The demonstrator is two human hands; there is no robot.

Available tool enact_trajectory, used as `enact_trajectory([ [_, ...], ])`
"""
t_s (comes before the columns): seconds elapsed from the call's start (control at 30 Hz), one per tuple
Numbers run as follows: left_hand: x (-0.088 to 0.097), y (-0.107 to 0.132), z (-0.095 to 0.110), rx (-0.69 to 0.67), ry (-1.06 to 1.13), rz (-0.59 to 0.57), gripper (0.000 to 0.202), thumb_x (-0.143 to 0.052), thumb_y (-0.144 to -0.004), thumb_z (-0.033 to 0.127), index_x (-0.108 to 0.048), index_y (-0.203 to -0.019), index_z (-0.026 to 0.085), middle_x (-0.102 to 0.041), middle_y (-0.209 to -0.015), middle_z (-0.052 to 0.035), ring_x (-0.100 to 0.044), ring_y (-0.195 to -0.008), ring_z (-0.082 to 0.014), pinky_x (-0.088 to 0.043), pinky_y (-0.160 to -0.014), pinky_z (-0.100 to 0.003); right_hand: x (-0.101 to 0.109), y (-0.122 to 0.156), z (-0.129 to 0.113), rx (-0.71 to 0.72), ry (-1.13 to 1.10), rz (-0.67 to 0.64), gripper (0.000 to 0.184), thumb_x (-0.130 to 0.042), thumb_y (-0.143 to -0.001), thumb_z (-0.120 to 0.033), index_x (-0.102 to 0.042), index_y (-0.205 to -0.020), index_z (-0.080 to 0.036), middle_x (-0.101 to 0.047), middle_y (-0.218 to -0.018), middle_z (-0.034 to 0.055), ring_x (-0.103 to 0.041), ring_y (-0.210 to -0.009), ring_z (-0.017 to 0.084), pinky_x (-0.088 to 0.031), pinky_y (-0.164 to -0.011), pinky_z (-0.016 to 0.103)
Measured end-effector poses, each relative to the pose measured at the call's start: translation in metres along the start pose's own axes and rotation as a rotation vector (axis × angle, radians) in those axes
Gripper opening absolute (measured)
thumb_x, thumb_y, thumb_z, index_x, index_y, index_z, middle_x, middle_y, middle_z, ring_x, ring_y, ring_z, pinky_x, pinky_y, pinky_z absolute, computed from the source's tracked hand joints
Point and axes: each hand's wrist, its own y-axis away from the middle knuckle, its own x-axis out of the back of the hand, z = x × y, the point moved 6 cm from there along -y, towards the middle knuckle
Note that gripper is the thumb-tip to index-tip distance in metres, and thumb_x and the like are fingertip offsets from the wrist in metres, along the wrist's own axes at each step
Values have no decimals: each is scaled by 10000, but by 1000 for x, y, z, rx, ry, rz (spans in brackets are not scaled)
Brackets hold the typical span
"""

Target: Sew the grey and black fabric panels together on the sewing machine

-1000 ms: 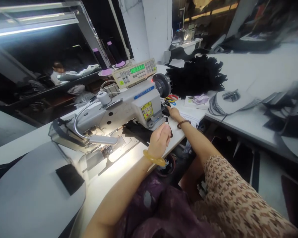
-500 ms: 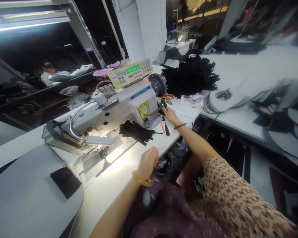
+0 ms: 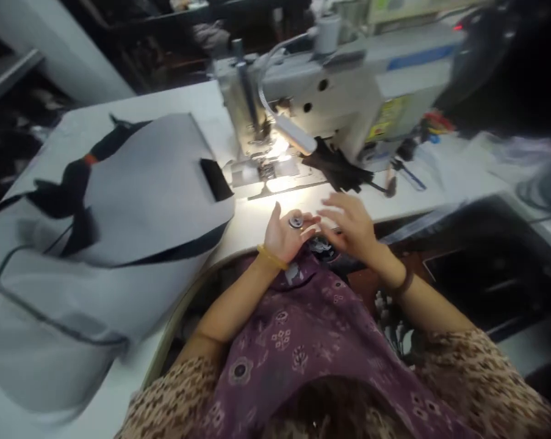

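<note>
Your left hand (image 3: 282, 235) is open, palm up, a small round bobbin (image 3: 296, 221) resting on it; your open right hand (image 3: 352, 225) hovers just beside it.

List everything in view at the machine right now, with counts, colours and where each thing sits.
sewing machine: one, pale grey, top centre on table
white table: one, white, under the machine
grey fabric panel: one, grey with black patch, left of machine
black fabric strips: one bunch, black, beside the needle area
round metal disc: one, silver, on left hand's fingers
purple floral top: one, purple, on the person, below the hands
left hand: one, below the table's front edge area, holding the disc
right hand: one, open, beside the disc
</note>
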Motion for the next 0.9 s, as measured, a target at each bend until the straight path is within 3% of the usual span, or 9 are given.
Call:
enact_trajectory([
  [0.1,6,16,12,-80,56,14,530,-206,-945,466,-528,-757,90,-558,-702,-60,-579,-642,-119,-459,-557,-200,-31,-5,-56,141,-64,-78,301,-596,-799,-210,-546,-1095,-221,-602,-1108,74,-512,-1098,225,-481,-859,387],
  [0.27,21,43,22,-134,85,15,498,-175,-961,420,-528,-836,92,-556,-716,-42,-564,-618,-90,-462,-575,-189,-60,-16,-79,139,-141,-93,205,-554,-826,-171,-584,-1023,-221,-642,-1031,64,-551,-1042,212,-486,-846,387],
  [0.33,33,47,25,-162,64,4,367,-256,-957,359,-514,-853,121,-557,-715,-14,-552,-594,-74,-469,-587,-192,-67,-21,-79,-24,-317,-131,155,-495,-864,-215,-578,-994,-232,-640,-1027,59,-552,-1053,204,-469,-882,409],
  [0.4,50,46,27,-225,-117,24,220,-358,-922,297,-480,-819,146,-558,-703,10,-570,-617,-74,-484,-629,-204,-71,-21,-71,-361,-595,-99,143,-446,-893,-313,-541,-970,-239,-632,-998,52,-575,-1005,185,-475,-868,402],
  [0.5,79,41,28,-312,-654,102,205,-445,-864,321,-428,-739,159,-536,-582,35,-546,-506,-82,-450,-535,-192,-85,-9,-62,-905,-1070,-7,232,-494,-853,-463,-456,-850,-234,-554,-704,-25,-569,-649,109,-502,-623,265],
  [0.57,92,41,27,-330,-865,147,175,-514,-820,314,-456,-760,160,-497,-489,62,-453,-384,-68,-358,-430,-165,-95,-3,-62,-1119,-1324,-42,327,-606,-777,-462,-387,-739,-222,-348,-531,-95,-363,-421,49,-361,-413,152],
  [0.67,90,53,40,-522,-946,229,125,-579,-781,271,-528,-812,161,-531,-545,52,-464,-442,-56,-365,-466,-157,-104,3,-64,-1288,-1568,-145,397,-689,-722,-366,-328,-667,-211,-167,-497,-118,-107,-380,33,-125,-312,124],
  [0.77,63,72,58,-834,-1012,225,155,-602,-782,282,-599,-880,161,-622,-823,-22,-581,-729,-87,-465,-699,-187,-111,12,-71,-1413,-1772,-277,353,-625,-784,-333,-321,-654,-211,-140,-486,-114,-41,-392,50,-84,-295,147],
  [0.9,45,70,63,-842,-997,165,258,-651,-742,253,-623,-981,159,-624,-917,-45,-597,-815,-113,-481,-750,-206,-115,21,-80,-1505,-1938,-342,297,-462,-891,-289,-324,-642,-205,-134,-485,-107,-15,-405,63,-65,-299,161],
])
